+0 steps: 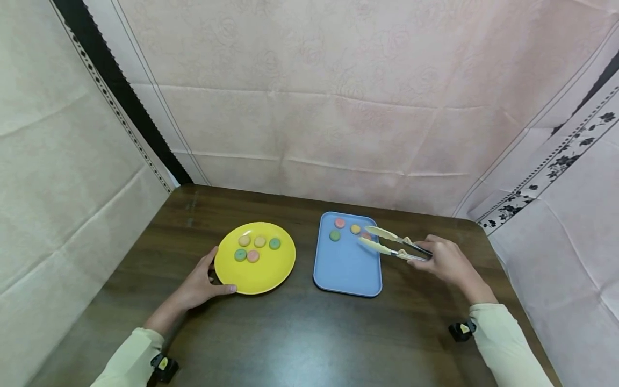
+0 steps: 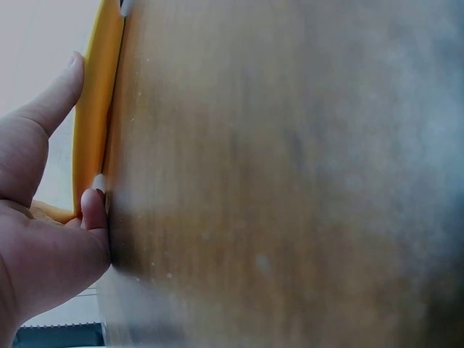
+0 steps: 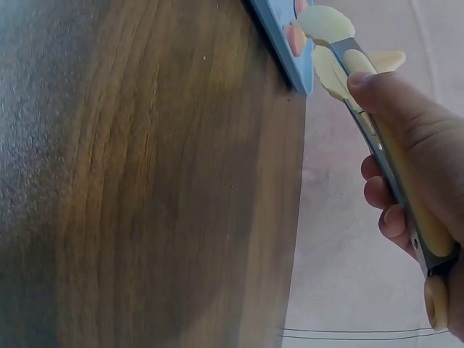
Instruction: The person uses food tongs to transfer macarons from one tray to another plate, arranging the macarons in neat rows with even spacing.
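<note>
My left hand [image 1: 200, 283] holds the left rim of a round yellow plate [image 1: 271, 272], thumb on the near edge and fingers at the far left side. In the left wrist view a curled finger shows by the underside of the plate [image 2: 94, 123]. Several small round cookie-like pieces in cream, green and pink [image 1: 253, 256] lie on the plate. My right hand [image 1: 447, 260] grips metal tongs [image 1: 403, 252] with cream tips. The tips stand apart over the right side of a blue tray [image 1: 345, 274], close around a pink piece [image 1: 366, 236].
Also on the tray are a pink piece [image 1: 340, 222], a yellow piece [image 1: 355, 229] and a green piece [image 1: 335, 235], near its far end. Plate and tray stand side by side on a dark wooden table [image 1: 295, 333]. Pale patterned cloth [image 1: 309, 129] hangs behind and on both sides.
</note>
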`<state>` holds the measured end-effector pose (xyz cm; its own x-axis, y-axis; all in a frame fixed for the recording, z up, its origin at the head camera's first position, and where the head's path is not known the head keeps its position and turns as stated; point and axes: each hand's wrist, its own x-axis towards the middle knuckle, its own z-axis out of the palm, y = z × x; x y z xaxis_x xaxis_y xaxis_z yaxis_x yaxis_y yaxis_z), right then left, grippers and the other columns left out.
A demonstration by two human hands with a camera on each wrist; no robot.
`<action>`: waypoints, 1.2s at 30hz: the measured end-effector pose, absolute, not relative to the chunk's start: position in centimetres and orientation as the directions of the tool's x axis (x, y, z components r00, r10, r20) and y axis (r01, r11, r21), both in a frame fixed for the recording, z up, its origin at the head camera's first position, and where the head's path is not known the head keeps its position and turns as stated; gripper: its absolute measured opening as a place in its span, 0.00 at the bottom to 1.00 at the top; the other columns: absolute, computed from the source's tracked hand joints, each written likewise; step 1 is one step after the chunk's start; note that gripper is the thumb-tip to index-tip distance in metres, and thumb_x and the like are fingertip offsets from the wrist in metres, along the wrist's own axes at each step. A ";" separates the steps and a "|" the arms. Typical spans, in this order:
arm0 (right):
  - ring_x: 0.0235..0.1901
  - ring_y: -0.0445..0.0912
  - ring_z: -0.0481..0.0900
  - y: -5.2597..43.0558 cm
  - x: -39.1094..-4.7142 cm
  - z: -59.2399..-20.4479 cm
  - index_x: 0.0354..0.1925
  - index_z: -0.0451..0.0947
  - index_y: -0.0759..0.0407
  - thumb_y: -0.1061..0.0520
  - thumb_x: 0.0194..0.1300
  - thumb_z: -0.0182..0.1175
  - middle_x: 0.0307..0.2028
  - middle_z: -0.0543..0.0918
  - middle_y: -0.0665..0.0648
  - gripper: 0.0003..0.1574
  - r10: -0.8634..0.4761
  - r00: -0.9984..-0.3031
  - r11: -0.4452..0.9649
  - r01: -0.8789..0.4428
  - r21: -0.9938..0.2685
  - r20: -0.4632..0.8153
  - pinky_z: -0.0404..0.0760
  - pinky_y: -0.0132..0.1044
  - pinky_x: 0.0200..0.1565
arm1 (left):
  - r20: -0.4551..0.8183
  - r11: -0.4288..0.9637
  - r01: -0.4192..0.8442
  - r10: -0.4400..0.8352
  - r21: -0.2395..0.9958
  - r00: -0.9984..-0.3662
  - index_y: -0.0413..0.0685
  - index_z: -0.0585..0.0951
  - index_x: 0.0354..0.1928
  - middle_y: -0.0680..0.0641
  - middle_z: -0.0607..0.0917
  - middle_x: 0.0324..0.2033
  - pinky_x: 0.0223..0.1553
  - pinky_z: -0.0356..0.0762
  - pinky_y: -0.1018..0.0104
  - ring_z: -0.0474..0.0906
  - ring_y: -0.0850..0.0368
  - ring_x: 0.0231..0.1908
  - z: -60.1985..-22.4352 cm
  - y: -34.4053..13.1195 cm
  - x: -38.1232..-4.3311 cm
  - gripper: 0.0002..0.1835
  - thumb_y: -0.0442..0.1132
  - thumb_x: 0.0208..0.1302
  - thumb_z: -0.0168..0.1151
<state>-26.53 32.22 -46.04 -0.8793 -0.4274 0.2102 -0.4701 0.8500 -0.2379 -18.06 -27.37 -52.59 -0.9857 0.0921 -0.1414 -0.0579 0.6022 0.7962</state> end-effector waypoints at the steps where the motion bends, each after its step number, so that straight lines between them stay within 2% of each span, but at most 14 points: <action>1: 0.25 0.42 0.67 32.3 -26.6 -46.0 0.50 0.87 0.65 0.49 0.56 0.78 0.29 0.77 0.53 0.28 -0.428 -0.880 0.851 -0.469 -0.235 0.206 0.68 0.37 0.28 | -0.139 0.601 -0.056 0.092 0.797 -0.986 0.35 0.39 0.80 0.27 0.52 0.74 0.58 0.73 0.43 0.64 0.33 0.66 -52.6 -27.3 -18.1 0.69 0.54 0.54 0.80; 9: 0.26 0.43 0.69 32.4 -26.7 -45.7 0.50 0.87 0.68 0.48 0.56 0.78 0.30 0.77 0.52 0.30 -0.425 -0.892 0.862 -0.450 -0.233 0.154 0.70 0.39 0.30 | -0.147 0.600 -0.061 0.094 0.798 -0.985 0.35 0.38 0.80 0.27 0.51 0.74 0.58 0.73 0.43 0.64 0.33 0.66 -52.6 -27.3 -18.0 0.69 0.54 0.54 0.80; 24: 0.25 0.41 0.66 32.0 -26.8 -45.1 0.50 0.86 0.69 0.49 0.57 0.77 0.29 0.75 0.49 0.30 -0.454 -0.880 0.860 -0.474 -0.191 0.140 0.68 0.36 0.27 | -0.146 0.596 -0.058 0.099 0.801 -0.984 0.34 0.38 0.80 0.26 0.51 0.74 0.58 0.73 0.42 0.64 0.32 0.66 -52.5 -27.2 -18.0 0.69 0.53 0.55 0.80; 29: 0.25 0.42 0.67 31.9 -26.6 -44.9 0.52 0.86 0.69 0.49 0.58 0.77 0.29 0.75 0.50 0.31 -0.438 -0.889 0.867 -0.457 -0.198 0.131 0.68 0.37 0.28 | -0.145 0.583 -0.063 0.096 0.810 -0.985 0.35 0.38 0.80 0.26 0.51 0.74 0.57 0.75 0.45 0.66 0.34 0.64 -52.6 -27.2 -18.0 0.69 0.52 0.55 0.80; 36: 0.25 0.43 0.65 32.1 -26.1 -45.5 0.51 0.87 0.67 0.48 0.57 0.77 0.28 0.74 0.49 0.30 -0.412 -0.892 0.868 -0.447 -0.218 0.187 0.67 0.38 0.28 | -0.132 0.559 -0.054 0.101 0.827 -0.986 0.36 0.38 0.80 0.27 0.51 0.73 0.54 0.76 0.49 0.69 0.36 0.62 -52.8 -27.3 -18.0 0.69 0.51 0.55 0.80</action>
<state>-26.07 32.09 -45.52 -0.8916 -0.4122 0.1874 -0.4469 0.8677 -0.2177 -18.03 -27.27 -52.82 -0.9861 0.1008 -0.1321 -0.0537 0.5592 0.8273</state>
